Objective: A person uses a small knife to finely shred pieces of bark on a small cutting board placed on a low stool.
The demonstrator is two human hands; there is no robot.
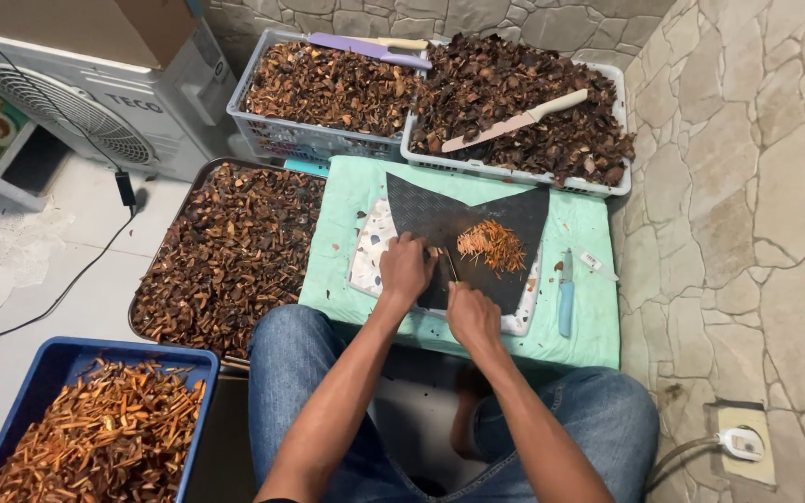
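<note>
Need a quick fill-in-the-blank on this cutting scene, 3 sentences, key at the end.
1. The orange strips on the cutting mat lie beside the person's ____ hand.
2. The bin at lower left, full of orange strips, is ____ in colour.
3. A knife with a light ____ handle lies on the green cloth.

Missing words: right; blue; blue

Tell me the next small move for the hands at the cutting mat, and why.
Probably another cut. The left hand presses a small brown piece down on the black mat, and the right hand holds a thin blade right beside it. A heap of orange slivers already lies just right of the blade, so bringing the blade down through the held piece looks like the natural move.
</note>
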